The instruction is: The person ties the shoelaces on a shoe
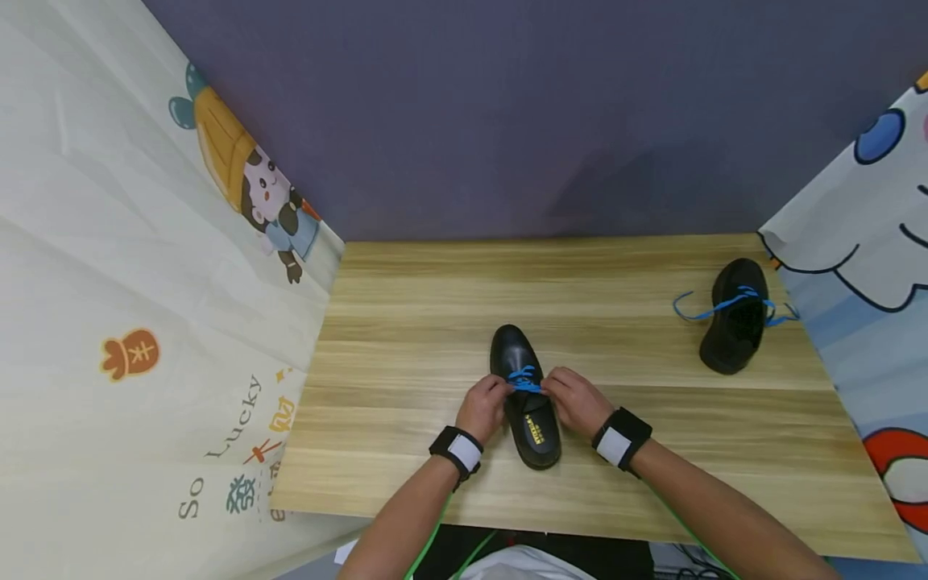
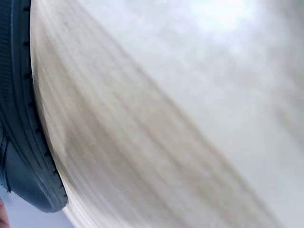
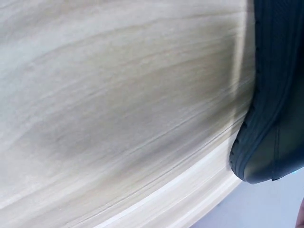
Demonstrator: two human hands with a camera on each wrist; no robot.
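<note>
Right now both hands meet over a black leather lace-up shoe [image 1: 528, 403] standing near the front middle of the light wooden table [image 1: 406, 322]. Left hand [image 1: 482, 407] and right hand [image 1: 576, 399] have curled fingers pinching the bright blue shoelace [image 1: 524, 380] from either side, close together above the tongue. Each wrist view shows only the ribbed sole [image 2: 21, 118] against the tabletop (no fingers visible). A second black shoe [image 1: 734, 316], blue-laced too, sits well apart at the far right.

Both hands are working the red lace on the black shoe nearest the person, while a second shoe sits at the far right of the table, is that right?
Not quite: the lace is blue, not red, as the head view shows. Both the left hand and right hand pinch it on the near shoe; the second shoe sits far right.
</note>
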